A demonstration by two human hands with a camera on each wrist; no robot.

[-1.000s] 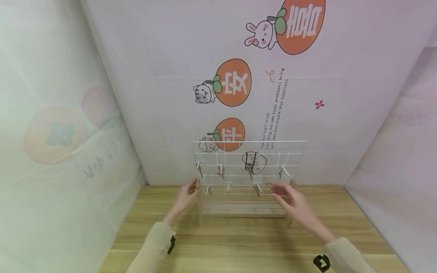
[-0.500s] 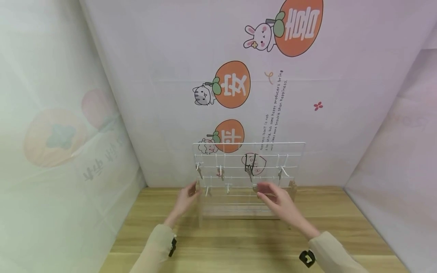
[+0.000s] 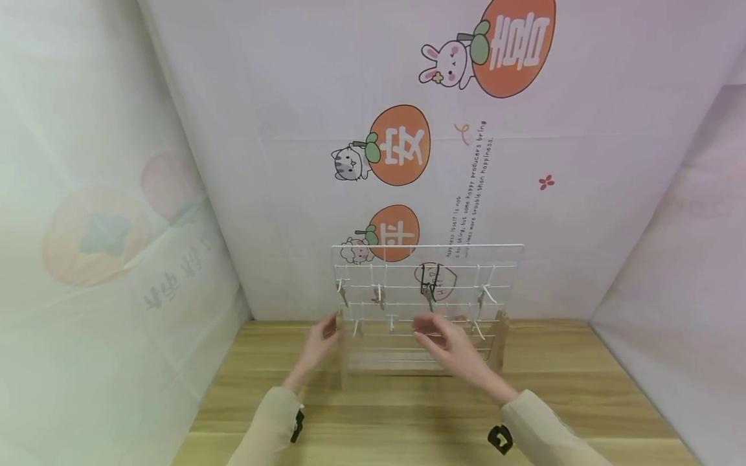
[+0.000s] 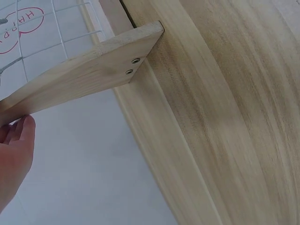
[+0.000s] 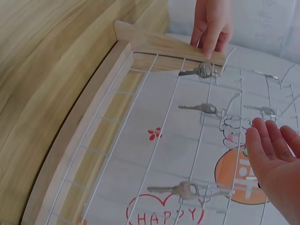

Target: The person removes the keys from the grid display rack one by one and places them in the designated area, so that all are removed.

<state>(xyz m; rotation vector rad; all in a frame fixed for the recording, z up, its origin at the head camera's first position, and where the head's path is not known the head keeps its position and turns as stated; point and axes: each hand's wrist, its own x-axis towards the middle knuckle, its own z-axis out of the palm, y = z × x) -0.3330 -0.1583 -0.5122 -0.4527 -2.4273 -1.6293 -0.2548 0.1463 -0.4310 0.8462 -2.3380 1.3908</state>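
A white wire grid rack (image 3: 428, 246) with hooks stands on a wooden frame. My left hand (image 3: 317, 346) grips the upper end of the frame's left side board (image 4: 79, 77), fingers curled at its edge. Several keys hang from the hooks, among them one key (image 5: 180, 190) nearest the right wrist camera and another key (image 5: 199, 108) further along. My right hand (image 3: 445, 346) hovers at the lower hook row in the middle, fingers loosely bent, with nothing visible in it. It covers a lower hook in the head view. In the right wrist view its fingertips (image 5: 258, 124) overlap the grid.
The rack stands on a wood-grain table (image 3: 379, 421) close before a white cloth backdrop (image 3: 280, 194) printed with orange fruit and animals. White cloth side walls (image 3: 87, 323) close in left and right. The right side board (image 3: 499, 343) of the frame stands behind my right forearm.
My right hand has moved left along the lower hook row, from the right end to the middle, uncovering the lower right hook. My left hand has stayed at the left side board.
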